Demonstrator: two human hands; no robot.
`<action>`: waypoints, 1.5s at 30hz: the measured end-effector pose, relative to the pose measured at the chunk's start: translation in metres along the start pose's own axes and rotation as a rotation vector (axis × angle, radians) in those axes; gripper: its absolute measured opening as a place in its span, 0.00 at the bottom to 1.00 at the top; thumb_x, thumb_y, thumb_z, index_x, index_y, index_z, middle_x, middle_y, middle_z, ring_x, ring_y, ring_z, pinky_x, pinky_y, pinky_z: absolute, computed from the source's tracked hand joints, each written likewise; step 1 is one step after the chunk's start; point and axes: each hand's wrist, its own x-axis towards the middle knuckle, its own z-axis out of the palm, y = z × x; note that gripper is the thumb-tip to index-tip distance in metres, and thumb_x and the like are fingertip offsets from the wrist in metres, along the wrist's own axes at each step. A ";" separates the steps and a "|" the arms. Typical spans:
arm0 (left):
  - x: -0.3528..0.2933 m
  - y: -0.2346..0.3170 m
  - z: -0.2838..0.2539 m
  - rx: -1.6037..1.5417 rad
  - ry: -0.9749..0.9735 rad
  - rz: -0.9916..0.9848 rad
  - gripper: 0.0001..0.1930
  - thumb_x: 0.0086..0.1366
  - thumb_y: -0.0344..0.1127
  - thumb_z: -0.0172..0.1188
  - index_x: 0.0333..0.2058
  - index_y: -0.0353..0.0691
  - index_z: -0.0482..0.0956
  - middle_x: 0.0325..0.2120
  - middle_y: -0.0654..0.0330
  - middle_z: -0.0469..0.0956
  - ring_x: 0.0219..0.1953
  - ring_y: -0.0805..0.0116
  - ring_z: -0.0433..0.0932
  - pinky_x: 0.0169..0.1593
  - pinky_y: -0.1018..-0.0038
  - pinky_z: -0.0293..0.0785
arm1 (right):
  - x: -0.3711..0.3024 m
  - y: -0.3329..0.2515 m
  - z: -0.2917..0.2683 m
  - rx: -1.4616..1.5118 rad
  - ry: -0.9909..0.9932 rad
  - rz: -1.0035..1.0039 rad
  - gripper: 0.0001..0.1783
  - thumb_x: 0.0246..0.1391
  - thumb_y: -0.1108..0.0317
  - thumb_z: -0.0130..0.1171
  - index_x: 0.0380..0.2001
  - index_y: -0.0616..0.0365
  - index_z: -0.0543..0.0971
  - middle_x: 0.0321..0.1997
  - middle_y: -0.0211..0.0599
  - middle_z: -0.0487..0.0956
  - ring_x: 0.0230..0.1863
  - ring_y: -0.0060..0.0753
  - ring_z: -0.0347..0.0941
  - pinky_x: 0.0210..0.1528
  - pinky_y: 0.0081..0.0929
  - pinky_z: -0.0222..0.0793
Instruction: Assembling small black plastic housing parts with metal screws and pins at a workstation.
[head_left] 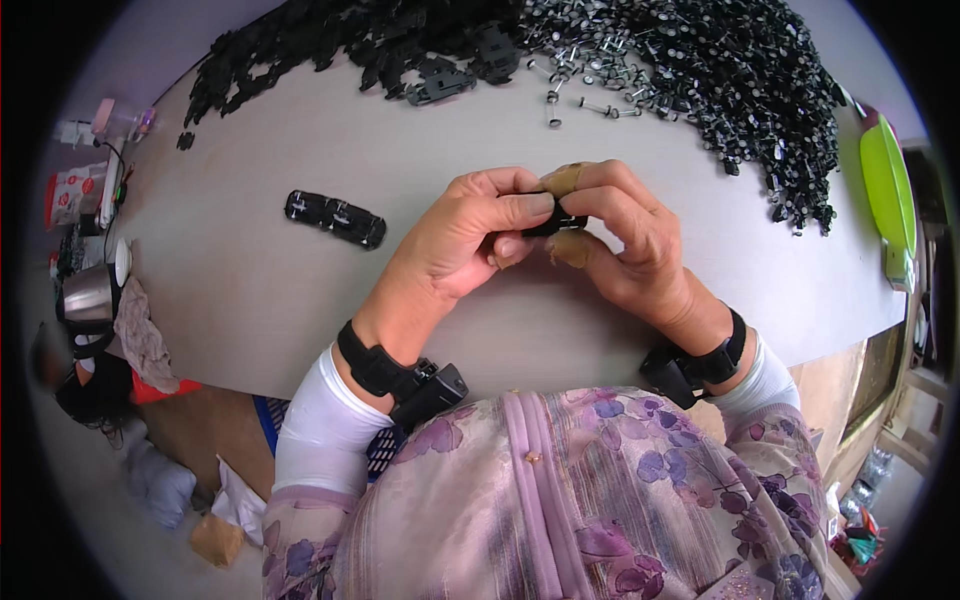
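Both hands meet over the middle of the table around a small black toy car chassis point(544, 227), mostly covered by the fingers. My left hand point(465, 232) grips its left end, thumb on top. The fingers of my right hand point(630, 228) pinch its right end; tan tape wraps the right thumb and a fingertip. A bit of bright metal shows at that end. To the left, apart from both hands, lies another black toy car chassis point(335, 219) with metal axles across it.
Black plastic chassis parts point(350, 40) are heaped along the far left edge of the table point(250, 300). At far right spreads a big pile of wheel axles point(740, 80), several loose ones nearer. A green basin point(888, 190) stands at the right edge; a metal kettle point(88, 296) at the left.
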 end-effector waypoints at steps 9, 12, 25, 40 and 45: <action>-0.001 0.004 -0.005 0.252 0.109 0.103 0.06 0.63 0.32 0.58 0.34 0.35 0.77 0.29 0.59 0.79 0.25 0.72 0.78 0.27 0.76 0.74 | -0.003 0.020 -0.043 -0.140 0.123 0.168 0.13 0.46 0.80 0.64 0.38 0.62 0.76 0.45 0.39 0.78 0.39 0.32 0.75 0.38 0.26 0.72; 0.004 0.003 -0.004 0.271 0.079 0.091 0.06 0.63 0.32 0.57 0.35 0.35 0.76 0.30 0.57 0.80 0.28 0.68 0.82 0.30 0.73 0.79 | -0.025 0.050 -0.096 -0.679 0.291 0.448 0.09 0.41 0.80 0.61 0.30 0.59 0.77 0.32 0.38 0.75 0.32 0.43 0.73 0.32 0.33 0.70; 0.003 0.003 0.001 0.323 0.127 0.105 0.07 0.64 0.31 0.56 0.37 0.34 0.75 0.32 0.56 0.80 0.28 0.67 0.82 0.30 0.74 0.79 | -0.024 0.042 -0.094 0.051 0.161 0.812 0.03 0.39 0.78 0.52 0.21 0.64 0.75 0.24 0.28 0.74 0.26 0.18 0.69 0.28 0.19 0.63; 0.002 0.004 0.003 0.223 0.131 0.070 0.22 0.70 0.44 0.52 0.45 0.26 0.75 0.37 0.48 0.79 0.35 0.57 0.82 0.38 0.69 0.80 | -0.020 0.035 -0.066 -0.274 -0.054 0.488 0.06 0.43 0.84 0.54 0.28 0.65 0.74 0.30 0.35 0.73 0.27 0.28 0.71 0.30 0.26 0.67; 0.003 -0.001 -0.003 0.097 0.083 0.024 0.22 0.71 0.45 0.48 0.44 0.26 0.74 0.39 0.46 0.79 0.38 0.54 0.82 0.42 0.66 0.80 | 0.000 0.001 -0.022 -0.104 -0.037 0.117 0.09 0.40 0.84 0.57 0.28 0.63 0.74 0.33 0.38 0.72 0.28 0.36 0.72 0.28 0.26 0.70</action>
